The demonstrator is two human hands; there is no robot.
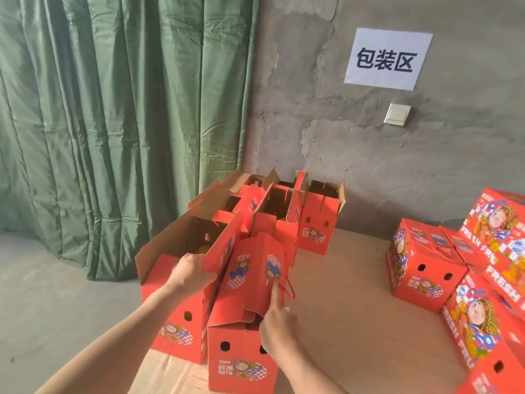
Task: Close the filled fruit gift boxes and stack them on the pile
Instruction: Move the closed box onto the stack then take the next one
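The left hand [193, 275] grips the edge of one lid flap [220, 251]. The right hand [279, 328] presses a straight forefinger onto the other flap [255, 268] of the box [241, 362]. Open boxes [284, 211] stand behind it, and the pile [426, 268] is well to its right.

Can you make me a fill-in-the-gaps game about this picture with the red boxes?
The hanging curtain is ___ in colour.
While the left hand grips a flap, the right hand presses the lid of the front box with one straight ___.
The pile of closed boxes sits on the person's ___ side.
Missing words: green, finger, right.
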